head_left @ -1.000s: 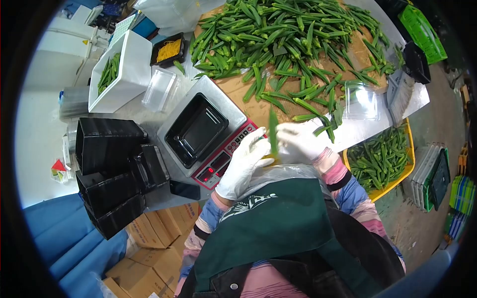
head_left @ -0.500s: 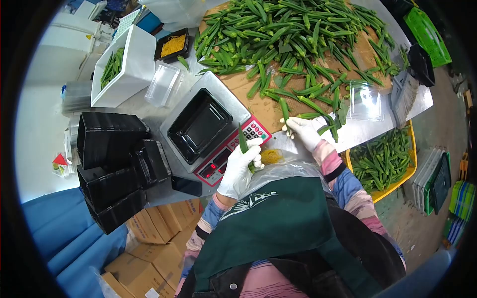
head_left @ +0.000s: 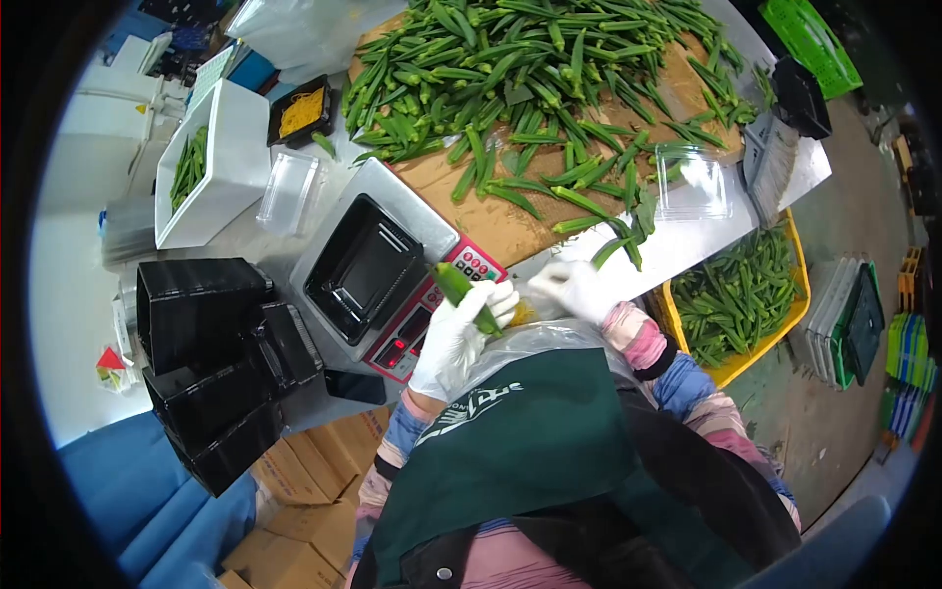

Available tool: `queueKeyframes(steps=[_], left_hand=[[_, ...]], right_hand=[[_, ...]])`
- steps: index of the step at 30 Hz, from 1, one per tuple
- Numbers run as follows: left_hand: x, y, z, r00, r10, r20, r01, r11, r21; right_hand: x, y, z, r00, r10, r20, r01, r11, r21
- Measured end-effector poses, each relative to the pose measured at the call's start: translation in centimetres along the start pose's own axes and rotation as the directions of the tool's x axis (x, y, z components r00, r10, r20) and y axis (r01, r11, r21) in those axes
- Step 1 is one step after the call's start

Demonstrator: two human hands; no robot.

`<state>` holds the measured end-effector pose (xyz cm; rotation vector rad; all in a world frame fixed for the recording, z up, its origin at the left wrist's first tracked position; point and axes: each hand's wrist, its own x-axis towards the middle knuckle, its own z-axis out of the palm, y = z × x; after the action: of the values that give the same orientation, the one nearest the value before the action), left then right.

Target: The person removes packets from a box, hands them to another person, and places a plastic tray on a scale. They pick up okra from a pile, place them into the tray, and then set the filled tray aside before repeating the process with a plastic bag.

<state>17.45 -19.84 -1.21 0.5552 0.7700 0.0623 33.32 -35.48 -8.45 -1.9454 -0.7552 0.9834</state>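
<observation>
In a white glove, my left hand (head_left: 456, 339) is wrapped round green okra pods (head_left: 459, 288), near the front edge of the scale (head_left: 404, 211). An empty black tray (head_left: 363, 265) sits on the scale's plate. My right hand (head_left: 574, 289), also gloved, is just to the right of my left hand and blurred; its fingers are too smeared to read. Beyond both hands, a large okra pile (head_left: 520, 69) is spread over brown cardboard (head_left: 437, 187).
Stacked black trays (head_left: 196, 314) and a phone (head_left: 354, 387) lie left. A white box (head_left: 231, 162) holds okra. Clear containers (head_left: 288, 192) and a tray of yellow bands (head_left: 301, 113) stand behind. At right are a brush (head_left: 770, 167) and a yellow crate (head_left: 756, 369) of okra.
The okra in my right hand's fingers is no longer there, and a thicker bunch shows in my left hand. My right hand has moved down toward my left. The view has shifted slightly.
</observation>
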Motion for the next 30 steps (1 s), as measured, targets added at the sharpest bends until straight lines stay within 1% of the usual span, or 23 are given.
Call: queueKeyframes(steps=[1, 2, 3, 4, 5, 6, 8, 9, 12, 15, 18, 19, 20, 22, 23, 26, 27, 29, 30], left_hand=[[0.2, -0.1, -0.6, 0.999, 0.021, 0.039, -0.018, 0.997, -0.075], [0.2, -0.1, -1.0, 1.000, 0.021, 0.013, -0.020, 0.998, -0.067], [0.3, 0.0, -1.3, 1.000, 0.021, -0.015, -0.022, 0.998, -0.060], [0.3, -0.1, -1.5, 0.999, 0.023, -0.044, -0.025, 0.998, -0.052], [0.5, -0.2, -1.4, 0.998, 0.008, -0.070, -0.012, 0.998, -0.056], [0.5, -0.3, -1.3, 0.997, 0.006, -0.071, -0.008, 0.999, -0.034], [0.3, -0.4, -1.0, 0.997, 0.002, -0.072, -0.001, 1.000, 0.013], [0.3, -0.4, -0.9, 0.997, -0.005, -0.076, 0.007, 1.000, 0.028], [0.2, -0.3, -0.7, 0.996, -0.015, -0.084, 0.020, 0.998, 0.064], [0.0, -0.2, -0.5, 0.997, -0.004, -0.080, 0.009, 0.998, 0.065], [-0.3, -0.2, -0.5, 0.997, 0.003, -0.076, 0.000, 0.999, 0.042], [-0.4, -0.2, -0.6, 0.997, 0.001, -0.079, 0.001, 1.000, 0.030], [-0.4, -0.2, -0.7, 0.997, -0.001, -0.083, 0.002, 1.000, 0.017], [-0.2, -0.2, -0.8, 0.995, -0.012, -0.094, 0.011, 1.000, -0.006], [-0.2, -0.3, -0.8, 0.995, -0.019, -0.100, 0.018, 1.000, -0.019], [0.0, -0.4, -0.6, 0.998, -0.021, -0.059, 0.021, 1.000, -0.003], [0.0, -0.5, -0.6, 0.998, -0.023, -0.059, 0.024, 1.000, 0.006], [0.0, -0.4, -0.4, 0.998, -0.027, -0.057, 0.028, 0.999, 0.027], [0.0, -0.4, -0.5, 0.998, -0.028, -0.055, 0.028, 1.000, 0.009]], right_hand=[[-0.2, 1.5, -1.0, 0.986, 0.034, -0.162, -0.045, 0.997, -0.067], [-0.2, 3.8, -2.0, 0.952, 0.056, -0.300, -0.106, 0.982, -0.154], [-0.5, 6.2, -2.7, 0.886, -0.027, -0.464, -0.080, 0.975, -0.209], [-0.5, 8.7, -3.4, 0.864, 0.103, -0.494, -0.193, 0.972, -0.134], [-1.3, 8.6, -4.5, 0.821, 0.091, -0.563, -0.237, 0.953, -0.191], [-2.0, 8.3, -5.5, 0.785, 0.104, -0.611, -0.319, 0.913, -0.255], [-1.5, 10.6, -6.4, 0.705, 0.194, -0.682, -0.343, 0.935, -0.088], [-1.2, 11.3, -6.9, 0.679, 0.199, -0.707, -0.300, 0.954, -0.020], [1.7, 10.4, -8.2, 0.671, 0.213, -0.710, -0.335, 0.942, -0.034], [4.3, 8.5, -8.1, 0.643, 0.083, -0.761, -0.359, 0.911, -0.204], [6.1, 10.8, -8.3, 0.623, 0.082, -0.778, -0.344, 0.922, -0.179], [5.7, 10.2, -8.6, 0.676, 0.347, -0.650, -0.106, 0.919, 0.381], [5.1, 9.9, -9.0, 0.705, 0.374, -0.603, -0.045, 0.872, 0.488], [3.6, 10.1, -9.5, 0.767, 0.405, -0.499, 0.058, 0.730, 0.681], [3.0, 10.3, -9.3, 0.806, 0.381, -0.453, 0.110, 0.655, 0.747], [1.7, 10.2, -8.6, 0.884, 0.301, -0.359, 0.214, 0.422, 0.881], [1.2, 10.1, -8.5, 0.897, 0.293, -0.330, 0.206, 0.385, 0.900], [0.2, 9.5, -8.7, 0.889, 0.300, -0.346, 0.226, 0.368, 0.902], [-0.1, 9.4, -8.9, 0.884, 0.304, -0.354, 0.238, 0.359, 0.902]])
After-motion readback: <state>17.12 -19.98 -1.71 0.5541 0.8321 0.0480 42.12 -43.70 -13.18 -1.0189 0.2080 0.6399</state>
